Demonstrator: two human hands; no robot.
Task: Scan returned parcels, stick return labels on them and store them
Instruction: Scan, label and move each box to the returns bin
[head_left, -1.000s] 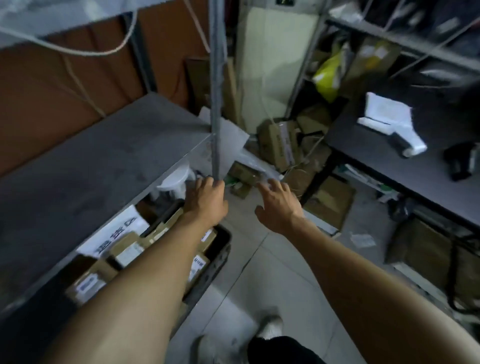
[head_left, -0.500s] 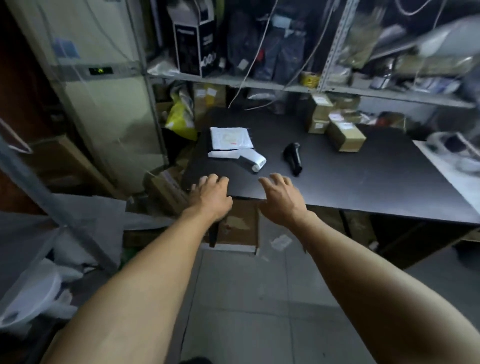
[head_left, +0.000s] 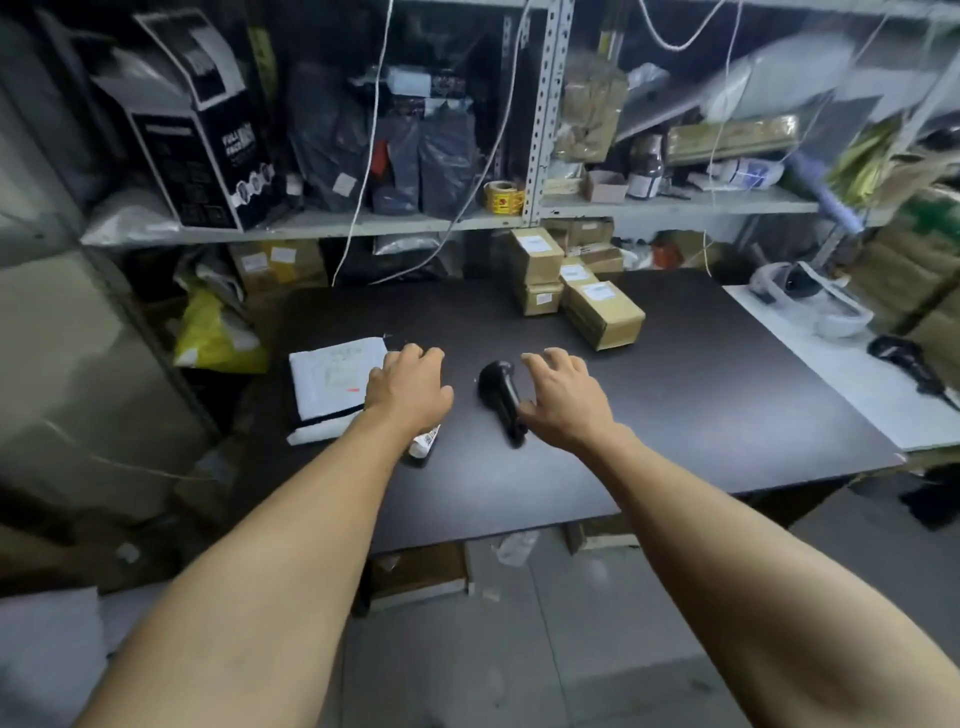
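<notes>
Head view: we face the dark worktop (head_left: 675, 415), both arms stretched out over it.
Left grip: our left hand (head_left: 408, 392) hovers loosely spread, holding nothing, over the white label stack (head_left: 332, 376), handy for sticking.
Right grip: our right hand (head_left: 566, 397), fingers spread and empty, sits just beside the black scanner (head_left: 496, 387), likely the next pick.
Parcels: brown boxes (head_left: 602, 314) wait stacked at the back, labels up, well apart from us.

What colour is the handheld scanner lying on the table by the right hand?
Black: the scanner is slightly glossy against the dark table, seen in the head view.
</notes>
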